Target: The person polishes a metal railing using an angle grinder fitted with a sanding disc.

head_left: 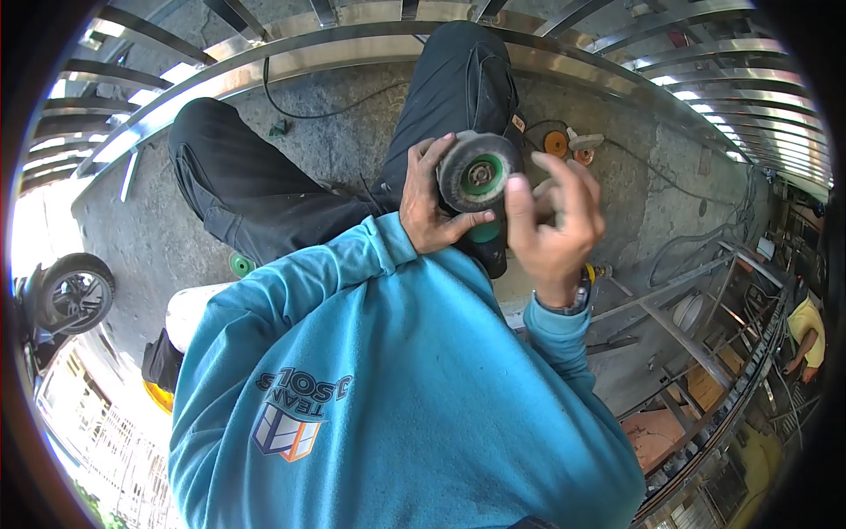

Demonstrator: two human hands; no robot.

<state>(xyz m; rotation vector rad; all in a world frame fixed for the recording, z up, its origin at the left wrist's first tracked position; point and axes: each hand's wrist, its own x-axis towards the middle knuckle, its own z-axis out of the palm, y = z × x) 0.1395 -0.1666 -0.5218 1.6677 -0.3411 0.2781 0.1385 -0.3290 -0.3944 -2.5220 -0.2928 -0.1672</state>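
Observation:
A dark round disc with a green centre (455, 169) faces up on a green-bodied tool (485, 232), most of which is hidden under the disc and hands. My left hand (427, 198) wraps round the disc's left and lower edge, thumb below and fingers above. Just right of the disc is my right hand (557, 216), raised, its fingers apart and slightly bent, with nothing seen in it. A metal fitting sits in the middle of the green centre.
Orange discs (555, 144) lie on the concrete floor (648, 189) beyond my right hand, near cables. Metal railing (370, 42) curves across the front. A metal frame (683, 339) stands at right; beyond it is a person in yellow (806, 333). A motorcycle wheel (77, 298) is at left.

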